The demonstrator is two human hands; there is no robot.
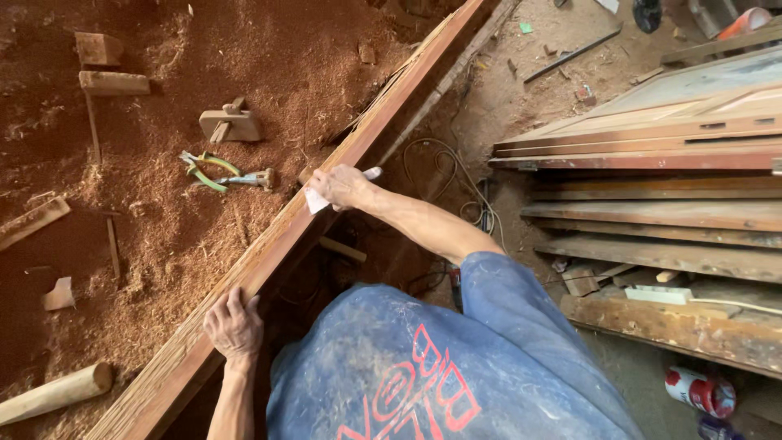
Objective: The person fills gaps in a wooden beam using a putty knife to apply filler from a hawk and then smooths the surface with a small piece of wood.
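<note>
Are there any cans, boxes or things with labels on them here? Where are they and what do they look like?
Can: on the floor at bottom right, lying on its side, a cylinder with a red and white label.
Dark round container: just below the can, mostly cut off by the picture's edge.
No screens or signs show.

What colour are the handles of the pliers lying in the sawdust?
Green and yellow, on the pliers; the head view shows them best.

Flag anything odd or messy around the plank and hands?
Sawdust heaped across the floor, half burying pliers and wood offcuts. Left hand grips the long plank; right hand presses a pale sheet on it. A cable lies tangled underneath.
</note>
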